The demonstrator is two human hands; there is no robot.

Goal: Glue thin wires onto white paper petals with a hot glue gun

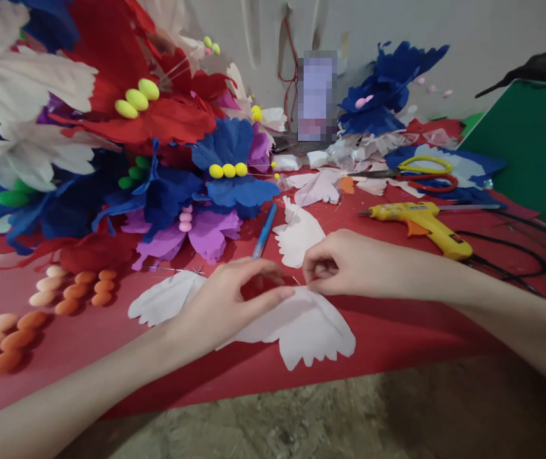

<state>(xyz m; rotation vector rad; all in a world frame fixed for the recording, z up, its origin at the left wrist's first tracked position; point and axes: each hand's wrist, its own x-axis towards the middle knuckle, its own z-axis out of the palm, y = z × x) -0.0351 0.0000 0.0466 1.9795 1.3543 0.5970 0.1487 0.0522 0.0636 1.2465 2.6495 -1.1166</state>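
Two white paper petals lie on the red sheet [397, 331] in front of me: one [309, 325] under my hands and one [162, 299] to the left. My left hand [228, 303] pinches the gathered top of the near petal with thumb and forefinger. My right hand [335, 264] is closed in a pinch right beside it, on the same gathered point, where a thin wire seems to stick up. A third white petal [296, 236] lies just behind my hands, next to a blue pen [264, 231].
A pile of red, blue, purple and white paper flowers [158, 140] fills the left. Orange and peach bead clusters [79, 287] lie at the left front. A yellow glue gun [421, 223] with its black cord, scissors [421, 173] and a green board [531, 146] are at the right.
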